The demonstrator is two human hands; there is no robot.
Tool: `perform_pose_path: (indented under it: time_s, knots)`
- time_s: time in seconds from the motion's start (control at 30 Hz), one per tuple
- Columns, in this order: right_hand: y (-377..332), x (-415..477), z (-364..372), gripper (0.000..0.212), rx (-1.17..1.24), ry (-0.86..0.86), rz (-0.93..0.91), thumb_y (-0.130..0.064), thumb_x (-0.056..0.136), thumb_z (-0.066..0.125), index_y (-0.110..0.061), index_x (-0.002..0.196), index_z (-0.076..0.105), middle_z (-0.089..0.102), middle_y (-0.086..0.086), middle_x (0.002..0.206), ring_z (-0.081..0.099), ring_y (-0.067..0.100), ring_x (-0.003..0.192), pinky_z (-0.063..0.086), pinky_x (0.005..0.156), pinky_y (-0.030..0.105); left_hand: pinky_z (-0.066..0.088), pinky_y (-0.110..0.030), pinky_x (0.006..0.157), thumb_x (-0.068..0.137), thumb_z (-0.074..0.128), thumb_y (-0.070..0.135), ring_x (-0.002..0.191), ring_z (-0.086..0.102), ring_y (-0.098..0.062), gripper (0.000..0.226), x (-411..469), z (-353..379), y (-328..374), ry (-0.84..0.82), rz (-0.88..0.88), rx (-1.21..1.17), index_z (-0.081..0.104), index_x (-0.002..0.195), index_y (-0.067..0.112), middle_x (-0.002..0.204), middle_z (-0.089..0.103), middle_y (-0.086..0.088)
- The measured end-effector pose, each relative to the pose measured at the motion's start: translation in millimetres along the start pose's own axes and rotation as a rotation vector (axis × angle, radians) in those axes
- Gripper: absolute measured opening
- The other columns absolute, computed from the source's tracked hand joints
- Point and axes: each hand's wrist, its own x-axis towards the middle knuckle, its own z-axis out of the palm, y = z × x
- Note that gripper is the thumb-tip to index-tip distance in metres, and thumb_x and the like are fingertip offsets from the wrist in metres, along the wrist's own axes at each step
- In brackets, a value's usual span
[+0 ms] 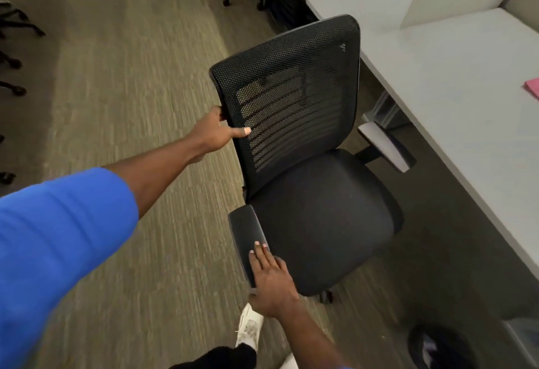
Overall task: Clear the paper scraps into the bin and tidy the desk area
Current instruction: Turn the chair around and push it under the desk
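Here the left hand [217, 131] grips the chair [294, 112] back; the right hand [269, 278] lies flat on its armrest [245, 231]. The bin [437, 348], near right, holds dim, unclear scraps.

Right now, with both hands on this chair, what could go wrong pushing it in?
The far armrest sits close to the desk edge and could knock it. The left hand grips only the backrest edge, so the chair may swivel. The bin stands near its path.
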Motion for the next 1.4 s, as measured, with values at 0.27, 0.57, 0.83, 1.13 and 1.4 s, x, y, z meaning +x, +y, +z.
perform_pose_path:
  time_s: [0.27, 0.57, 0.83, 1.13, 1.4]
  knots:
    - [-4, -15, 27, 0.095, -0.093, -0.104, 0.060, -0.050, 0.105, 0.049, -0.007, 0.169, -0.005, -0.018, 0.011, 0.178, -0.016, 0.027, 0.167, -0.002, 0.135, 0.058, 0.058, -0.056, 0.103, 0.090, 0.086, 0.032, 0.128, 0.067, -0.020, 0.062, -7, 11, -2, -0.002, -0.021, -0.198, 0.052, 0.140, 0.018, 0.138, 0.068, 0.007]
    - [15, -71, 42, 0.090, 0.018, -0.096, 0.177, -0.043, 0.104, 0.054, -0.013, 0.170, 0.002, -0.017, 0.002, 0.179, -0.014, 0.024, 0.167, 0.006, 0.134, 0.055, 0.063, -0.054, 0.098, 0.100, 0.073, 0.043, 0.123, 0.071, -0.025, 0.050, -68, 15, -26, 0.022, 0.001, -0.221, 0.056, 0.138, 0.015, 0.136, 0.070, 0.000]
    - [27, -124, 45, 0.093, 0.152, -0.051, 0.335, -0.045, 0.098, 0.062, -0.017, 0.170, 0.010, 0.004, 0.014, 0.180, 0.006, 0.031, 0.168, 0.023, 0.133, 0.045, 0.064, -0.056, 0.099, 0.098, 0.077, 0.039, 0.109, 0.080, -0.025, 0.039, -147, 9, -57, -0.047, -0.008, -0.175, 0.070, 0.129, 0.016, 0.122, 0.080, -0.003]
    - [-48, -128, -15, 0.103, 0.382, 0.364, 0.208, -0.071, 0.089, 0.062, -0.030, 0.169, 0.013, 0.020, 0.001, 0.176, 0.026, 0.023, 0.162, 0.037, 0.128, 0.046, 0.065, -0.043, 0.095, 0.066, 0.070, 0.094, 0.110, 0.080, -0.017, 0.099, -218, -21, -63, -0.033, 0.182, -0.295, 0.070, 0.130, 0.018, 0.119, 0.082, -0.001]
    - [-146, -139, -67, 0.082, 0.538, 0.943, 0.369, -0.074, 0.083, 0.069, -0.025, 0.144, 0.043, 0.059, -0.008, 0.135, 0.059, 0.016, 0.125, 0.053, 0.108, 0.041, 0.060, -0.048, 0.104, 0.069, 0.072, 0.083, 0.124, 0.072, -0.020, 0.103, -183, -69, -43, 0.004, 0.200, -0.337, 0.057, 0.142, 0.013, 0.138, 0.068, -0.001]
